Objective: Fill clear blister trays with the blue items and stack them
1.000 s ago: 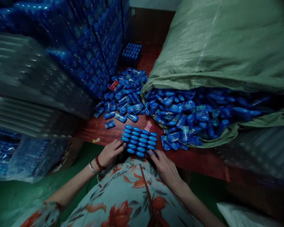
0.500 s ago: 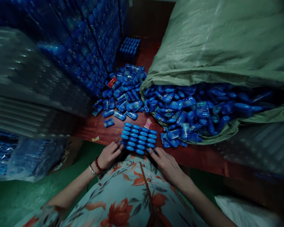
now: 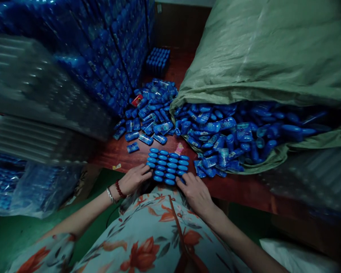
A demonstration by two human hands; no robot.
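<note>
Several small blue bottles (image 3: 166, 165) stand upright in tight rows at the near edge of the reddish-brown table, their oval tops facing up. Against the block's left front side rest the bent fingers of my left hand (image 3: 136, 179). My right hand (image 3: 195, 192) has its curled fingers on the right front corner, thumb toward the nearest bottles. Between them, my two hands hold the block from both sides. The lower parts of the bottles and some fingertips are hidden.
Loose blue bottles (image 3: 156, 110) lie heaped behind the block, with one red pack (image 3: 136, 100) among them. A large green sack (image 3: 261, 49) spills more at the right. Another upright block (image 3: 158, 58) stands farther back. Clear plastic trays (image 3: 39, 129) and wrapped blue stacks (image 3: 102, 45) rise at the left.
My left hand has moved forward and slightly right along the block's left side. My right hand's fingers have shifted up a little on its corner. The view has moved slightly.
</note>
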